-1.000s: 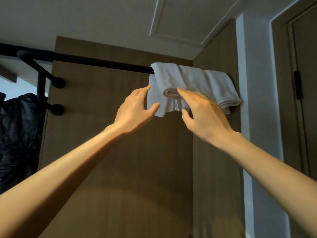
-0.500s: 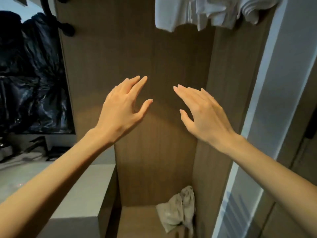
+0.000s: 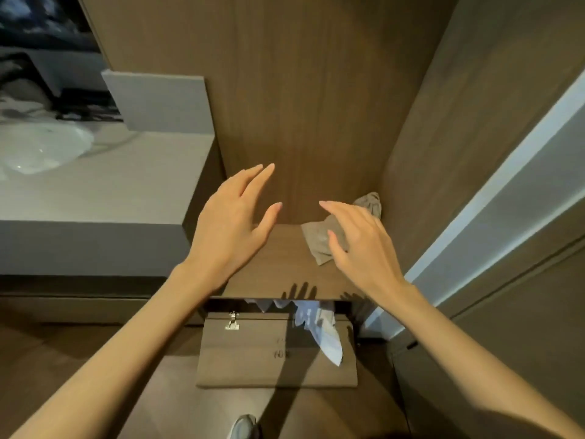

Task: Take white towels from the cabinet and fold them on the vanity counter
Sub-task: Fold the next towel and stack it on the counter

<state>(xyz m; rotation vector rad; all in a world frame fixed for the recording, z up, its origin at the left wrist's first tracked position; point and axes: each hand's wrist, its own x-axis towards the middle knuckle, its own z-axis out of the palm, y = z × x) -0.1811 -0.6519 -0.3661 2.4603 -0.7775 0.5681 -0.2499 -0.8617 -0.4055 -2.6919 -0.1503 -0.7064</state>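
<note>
Left hand: the left hand [image 3: 232, 223] is held over the shelf [image 3: 278, 267] of the cabinet [image 3: 300, 106], fingers straight and a little spread, thumb out to the side; it holds nothing.
Right hand: the right hand [image 3: 361, 245] is beside it, apart from it, with fingers relaxed and loosely bent; nothing is held.
Cloth: a crumpled cloth [image 3: 316, 245], grey-beige in this light, lies in the back right corner of the shelf. The right hand covers part of it, and I cannot tell if it touches.
Under the shelf: a flap door [image 3: 262, 353] hangs open with a metal hinge [image 3: 232, 321], and a white-blue cloth [image 3: 319, 327] hangs out over it.
Vanity counter: the vanity counter [image 3: 104, 185] joins the cabinet on the left, with a white sink basin [image 3: 38, 147] at its far left.
Floor: the tip of a shoe [image 3: 243, 427] shows at the bottom edge.
</note>
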